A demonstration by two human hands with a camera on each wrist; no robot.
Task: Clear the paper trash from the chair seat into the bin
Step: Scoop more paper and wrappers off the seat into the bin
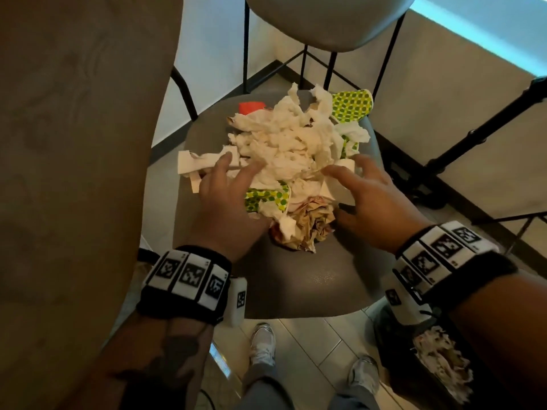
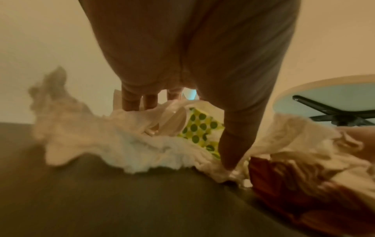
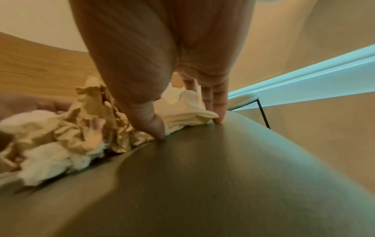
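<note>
A heap of crumpled white tissue covers the far half of the grey chair seat. Mixed into it are green-dotted paper, a red scrap and a brown paper ball at the near edge. My left hand lies spread on the heap's left side, its thumb pressing into tissue. On the heap's right side my right hand is spread too, its thumb and fingertips touching the seat at the paper's edge. Neither hand grips anything. The black bin stands on the floor at lower right with paper inside.
A wooden tabletop overhangs the left side close to my left arm. Another stool with black legs stands behind the chair. A black table base is at the right. My shoes stand on the tiled floor below the seat.
</note>
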